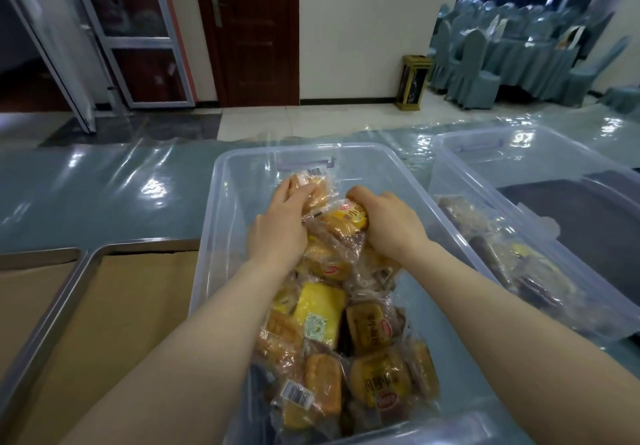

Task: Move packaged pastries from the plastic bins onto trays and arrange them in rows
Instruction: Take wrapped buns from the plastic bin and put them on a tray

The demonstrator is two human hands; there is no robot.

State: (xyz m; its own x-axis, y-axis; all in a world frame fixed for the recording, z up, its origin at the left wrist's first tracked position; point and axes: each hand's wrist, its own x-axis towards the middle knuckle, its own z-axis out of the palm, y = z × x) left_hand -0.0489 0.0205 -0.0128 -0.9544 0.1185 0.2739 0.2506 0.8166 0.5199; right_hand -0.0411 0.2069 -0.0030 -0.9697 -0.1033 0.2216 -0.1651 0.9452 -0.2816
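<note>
Plastic bin [221, 230] — pastries [346, 222] gripped under both hands [280, 226] [391, 223].

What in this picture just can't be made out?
Head view only:
- Fingertips of the right hand: tucked under the packaged pastries it grips.
- Contents of the right bin: blurred behind its cloudy wall.
- The trays: cut off by the left edge.
- Packet print: too small.

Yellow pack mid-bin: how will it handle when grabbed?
Probably light and soft: the yellow pack looks like a puffy sealed pastry. Its glossy film is likely slippery, so a pinch may slide. It lies among other packs in the bin, so neighbours may shift when it is lifted.
</note>
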